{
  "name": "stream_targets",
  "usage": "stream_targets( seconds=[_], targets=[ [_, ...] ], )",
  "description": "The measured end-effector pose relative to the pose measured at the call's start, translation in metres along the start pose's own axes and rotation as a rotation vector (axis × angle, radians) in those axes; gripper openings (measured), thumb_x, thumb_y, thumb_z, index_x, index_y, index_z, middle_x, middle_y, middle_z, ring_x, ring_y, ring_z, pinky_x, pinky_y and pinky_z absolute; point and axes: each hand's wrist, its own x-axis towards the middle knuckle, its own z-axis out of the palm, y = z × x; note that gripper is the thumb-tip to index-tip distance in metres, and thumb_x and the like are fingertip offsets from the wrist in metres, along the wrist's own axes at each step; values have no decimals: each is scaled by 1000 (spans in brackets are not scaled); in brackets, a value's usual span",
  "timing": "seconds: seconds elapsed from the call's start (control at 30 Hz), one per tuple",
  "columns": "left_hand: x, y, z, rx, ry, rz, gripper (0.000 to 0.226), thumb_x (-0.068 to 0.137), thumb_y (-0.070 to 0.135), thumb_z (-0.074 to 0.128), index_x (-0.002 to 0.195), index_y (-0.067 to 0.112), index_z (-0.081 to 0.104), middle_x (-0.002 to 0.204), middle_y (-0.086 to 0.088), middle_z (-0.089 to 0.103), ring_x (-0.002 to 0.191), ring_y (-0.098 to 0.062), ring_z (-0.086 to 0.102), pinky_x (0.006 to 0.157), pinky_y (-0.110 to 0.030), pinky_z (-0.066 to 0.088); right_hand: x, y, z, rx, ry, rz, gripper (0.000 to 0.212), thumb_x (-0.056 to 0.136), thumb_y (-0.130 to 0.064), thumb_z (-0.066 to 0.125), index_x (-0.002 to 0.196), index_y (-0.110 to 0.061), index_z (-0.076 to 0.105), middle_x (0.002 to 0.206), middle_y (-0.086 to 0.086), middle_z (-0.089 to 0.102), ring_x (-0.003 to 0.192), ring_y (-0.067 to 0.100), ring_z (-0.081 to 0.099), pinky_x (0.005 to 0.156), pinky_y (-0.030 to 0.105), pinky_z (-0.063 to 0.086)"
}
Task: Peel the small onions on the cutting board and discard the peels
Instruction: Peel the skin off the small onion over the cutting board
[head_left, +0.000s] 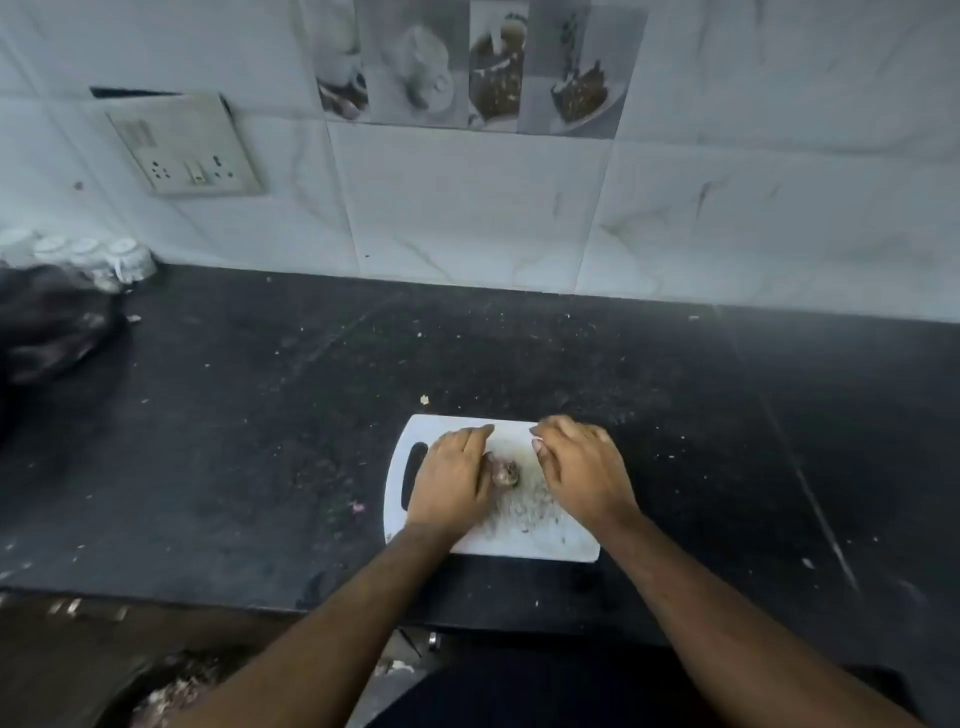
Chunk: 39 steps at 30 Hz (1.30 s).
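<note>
On the white plastic cutting board (545, 540), a small brownish onion (505, 474), judged light and slippery, is flanked by the flat left hand (453, 480) and relaxed right hand (581, 467), neither gripping.

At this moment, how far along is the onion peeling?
Done: thin peel scraps lie scattered on the white cutting board, so some peeling has happened. In hand: one small onion sits between the hands, the left hand touching it and the right hand just beside it. Left: finishing that onion and discarding the scraps.
</note>
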Motion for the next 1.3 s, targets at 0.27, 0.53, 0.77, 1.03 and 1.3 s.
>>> stream_targets(
  seconds=[0.27,0.53,0.77,1.03,1.3],
  targets=[
    [-6,0,27,-390,-108,-31,47,91,17,64,135,10,48,138,-5,46,121,-16,51,104,-31,46,-17,-20,38,503,-161,172,41,99,-10,55,139,-19,56,136,-7,57,126,12,54,107,33,46],
    [-10,-14,47,-566,-44,-188,42,88,8,72,121,27,55,112,7,67,104,-13,64,92,-35,54,-23,-19,59,676,-82,328,44,93,-16,73,135,-19,61,124,-7,63,115,6,60,104,23,48],
    [-15,-7,46,-380,-35,-234,38,93,12,69,128,24,60,107,6,66,97,-8,57,82,-24,46,-1,18,52,767,-221,212,40,80,-18,85,118,-16,74,108,-7,71,95,7,70,88,30,59],
    [-14,14,51,-177,4,-261,38,97,32,69,131,15,64,119,-2,68,114,-16,58,91,-32,53,-7,34,50,891,-140,118,26,92,-21,75,117,-17,73,106,-7,67,99,4,65,91,21,54],
    [-15,10,49,-164,-35,-141,44,100,36,61,138,14,59,138,6,64,120,-16,54,98,-30,50,-6,34,54,931,-175,96,7,92,-21,74,98,-17,74,92,-16,55,86,4,66,75,25,57]
  ],
)
